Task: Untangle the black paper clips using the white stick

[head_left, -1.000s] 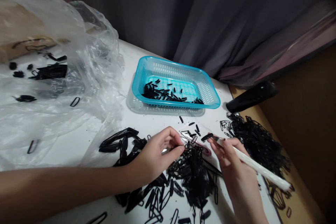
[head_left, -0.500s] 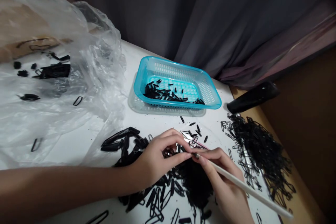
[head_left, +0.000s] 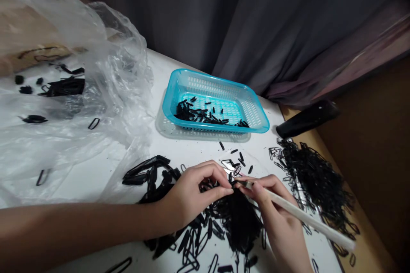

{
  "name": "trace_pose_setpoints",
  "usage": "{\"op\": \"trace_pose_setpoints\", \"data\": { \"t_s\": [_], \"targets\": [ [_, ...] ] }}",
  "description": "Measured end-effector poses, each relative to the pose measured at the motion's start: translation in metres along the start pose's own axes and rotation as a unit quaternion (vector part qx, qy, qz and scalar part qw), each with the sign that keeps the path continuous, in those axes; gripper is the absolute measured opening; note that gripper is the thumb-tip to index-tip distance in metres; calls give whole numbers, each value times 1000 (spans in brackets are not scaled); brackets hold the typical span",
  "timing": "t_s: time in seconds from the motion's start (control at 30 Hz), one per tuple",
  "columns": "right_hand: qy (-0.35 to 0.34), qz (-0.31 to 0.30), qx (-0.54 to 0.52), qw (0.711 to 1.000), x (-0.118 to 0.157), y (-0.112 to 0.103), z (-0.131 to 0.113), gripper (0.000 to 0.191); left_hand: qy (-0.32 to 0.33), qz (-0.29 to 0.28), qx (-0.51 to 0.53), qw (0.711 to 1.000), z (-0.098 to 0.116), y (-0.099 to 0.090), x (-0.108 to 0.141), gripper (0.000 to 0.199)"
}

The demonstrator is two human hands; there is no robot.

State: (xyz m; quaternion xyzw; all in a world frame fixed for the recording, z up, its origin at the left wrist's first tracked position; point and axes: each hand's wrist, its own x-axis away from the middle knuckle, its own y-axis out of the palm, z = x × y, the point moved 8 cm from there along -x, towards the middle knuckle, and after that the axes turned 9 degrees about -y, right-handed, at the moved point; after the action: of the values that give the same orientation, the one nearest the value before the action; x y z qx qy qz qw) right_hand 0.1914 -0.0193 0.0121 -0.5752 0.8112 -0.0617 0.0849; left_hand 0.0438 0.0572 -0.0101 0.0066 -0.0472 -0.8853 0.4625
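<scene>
My left hand (head_left: 200, 192) reaches in from the left, thumb and forefinger pinched at a small black piece (head_left: 233, 182). In my right hand (head_left: 277, 213) is a slim tool with a long white handle (head_left: 310, 221), held like a pen. Its dark, narrow tip (head_left: 245, 183) points left, close to the left fingertips. Beneath both hands spreads a pile of black pieces (head_left: 241, 222), some solid slivers and some thin oval loops. The exact shape of the pinched piece is partly hidden by the fingers.
A blue plastic basket (head_left: 264, 124) holding black slivers stands behind my hands. A heap of black loops (head_left: 317, 179) lies at the right edge of the white table (head_left: 105, 247), near a black cylindrical object (head_left: 307, 119). Clear plastic bag (head_left: 124, 72) covers the left side.
The tool's tip has come into clearer view as my right hand shifted slightly right and down, away from the left fingertips. My left hand stays almost in place.
</scene>
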Motion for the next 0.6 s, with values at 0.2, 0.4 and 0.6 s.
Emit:
{"op": "trace_pose_setpoints", "data": {
  "t_s": [0.2,0.4,0.6],
  "targets": [
    [-15,32,-3,999,-2,-5,-1,22,-12,-12,4,1000,-1,1,1,10],
    [-27,7,9,1000,-2,-3,0,19,-63,0,49,997,-15,0,1,6],
    [-34,7,31,999,-5,-5,-2,19,-94,-33,92,991,-14,2,-3,14]
  ]
}}
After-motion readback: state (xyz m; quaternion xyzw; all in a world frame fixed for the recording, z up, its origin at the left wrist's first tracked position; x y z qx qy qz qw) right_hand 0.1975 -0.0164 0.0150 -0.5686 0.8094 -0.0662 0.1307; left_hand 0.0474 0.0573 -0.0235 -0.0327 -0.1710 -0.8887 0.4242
